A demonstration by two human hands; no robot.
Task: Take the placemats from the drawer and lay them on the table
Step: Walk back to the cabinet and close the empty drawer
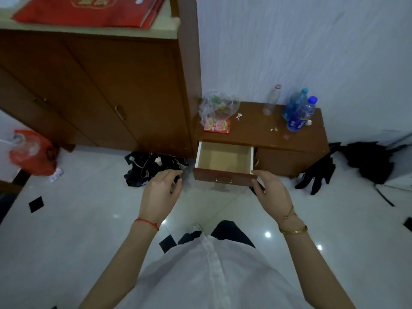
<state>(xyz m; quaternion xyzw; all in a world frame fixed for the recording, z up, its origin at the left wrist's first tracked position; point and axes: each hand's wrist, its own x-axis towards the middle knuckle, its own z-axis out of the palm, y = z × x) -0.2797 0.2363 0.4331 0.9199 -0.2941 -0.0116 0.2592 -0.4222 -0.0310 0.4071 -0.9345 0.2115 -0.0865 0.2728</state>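
Placemats are nowhere I can see in the pulled-out drawer [224,162] at 12 o'clock, my left hand [161,190] and right hand [270,191] hover open-fingered, and I guess they're light, bendy, best held by an edge.

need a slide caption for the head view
Both hands, left and right, reach toward an open drawer that shows no placemats, in a low wooden cabinet.
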